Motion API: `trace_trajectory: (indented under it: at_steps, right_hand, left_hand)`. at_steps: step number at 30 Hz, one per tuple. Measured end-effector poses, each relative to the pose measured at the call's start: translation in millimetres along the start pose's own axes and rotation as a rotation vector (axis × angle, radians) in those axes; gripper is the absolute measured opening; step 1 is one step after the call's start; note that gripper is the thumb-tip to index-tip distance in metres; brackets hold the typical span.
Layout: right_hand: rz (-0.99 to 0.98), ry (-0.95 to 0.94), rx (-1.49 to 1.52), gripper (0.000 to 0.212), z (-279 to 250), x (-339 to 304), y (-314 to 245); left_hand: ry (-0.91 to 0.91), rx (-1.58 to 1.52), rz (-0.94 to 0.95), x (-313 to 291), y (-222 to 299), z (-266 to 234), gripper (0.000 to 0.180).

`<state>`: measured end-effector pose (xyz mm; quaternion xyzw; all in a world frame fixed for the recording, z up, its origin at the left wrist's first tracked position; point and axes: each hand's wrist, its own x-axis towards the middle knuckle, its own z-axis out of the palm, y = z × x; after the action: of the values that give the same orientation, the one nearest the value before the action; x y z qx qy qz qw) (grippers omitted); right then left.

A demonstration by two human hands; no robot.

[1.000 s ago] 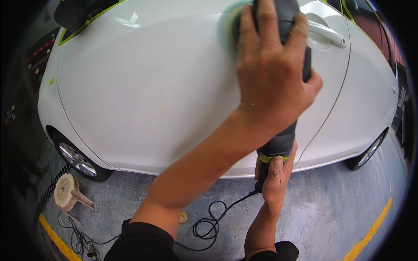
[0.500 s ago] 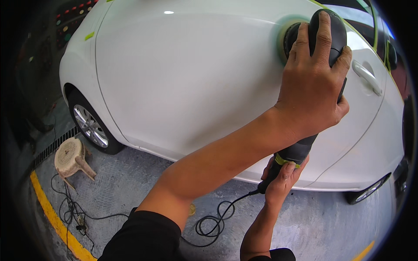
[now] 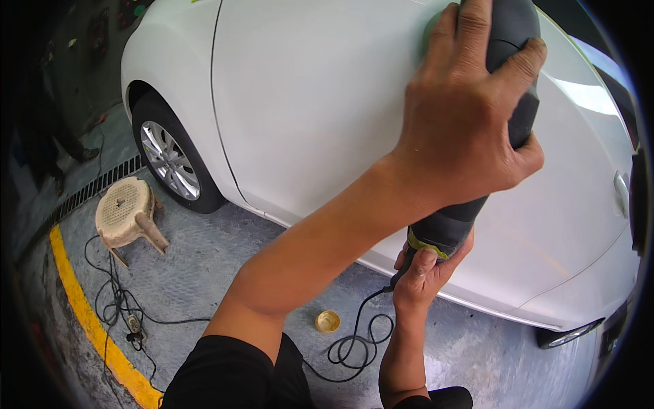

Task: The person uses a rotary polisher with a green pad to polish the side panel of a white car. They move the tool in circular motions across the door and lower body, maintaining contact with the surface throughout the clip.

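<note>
A black polisher (image 3: 449,225) slants across the white car door (image 3: 306,102). My left hand (image 3: 463,109) is closed over its head, with the fingers spread over the top of the housing. Lower down, my right hand (image 3: 422,279) wraps round the handle end, just by a strip of yellow-green tape (image 3: 427,247). Part of a green pad (image 3: 430,33) shows beside my left fingers, against the upper door panel. My left hand and the housing hide most of the pad.
A black power cord (image 3: 368,341) loops on the grey floor below the polisher. Nearby stands a small open yellow tin (image 3: 328,321). At left are a beige plastic stool (image 3: 126,208), tangled cables (image 3: 122,300) and the car's wheel (image 3: 170,160). A person's dark-clothed legs (image 3: 58,136) show at far left.
The polisher has shifted left and up along the door, away from the door handle, with both hands still on it. The view has moved too, and the yellow tin shows more fully.
</note>
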<state>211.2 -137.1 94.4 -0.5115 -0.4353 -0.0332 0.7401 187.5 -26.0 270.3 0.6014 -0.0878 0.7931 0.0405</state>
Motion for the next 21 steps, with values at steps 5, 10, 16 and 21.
trace_trajectory:
  at_steps: [5,10,16,21]
  right_hand:
    - [-0.107,-0.059,-0.137,0.098,50.5,2.2,24.6]
    - [-0.115,-0.155,-0.152,0.097,110.1,3.9,20.4]
    - [-0.058,-0.366,-0.260,0.092,166.6,15.3,2.0]
    - [-0.139,-0.522,-0.511,0.097,189.3,20.4,-5.2]
  left_hand:
    - [-0.012,0.047,-0.008,7.8,-41.7,-54.5,0.071]
    - [-0.029,0.104,-0.031,19.8,-78.5,-113.3,0.073]
    - [0.006,0.187,-0.097,25.0,-136.4,-188.0,0.072]
    - [0.174,0.261,-0.286,-10.2,-164.0,-233.1,0.066]
